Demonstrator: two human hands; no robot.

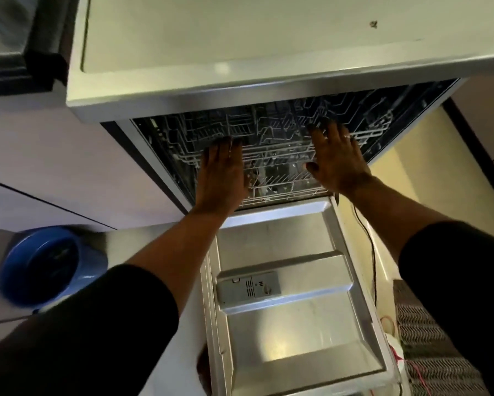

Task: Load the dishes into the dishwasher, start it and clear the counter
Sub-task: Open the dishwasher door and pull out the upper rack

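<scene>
Steel-lined dishwasher (282, 238) stands open, door down, below the pale surface (240, 38). My left grip (223, 172) and right grip (337, 158) rest flat, fingers straight, on the grey wire rack (274, 144); loading, starting and clearing all seem left.

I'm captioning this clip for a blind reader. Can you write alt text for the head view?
The left hand and right hand rest flat-fingered on the rack of an open dishwasher, its door folded down below them. A blue bowl sits lower left.
</scene>
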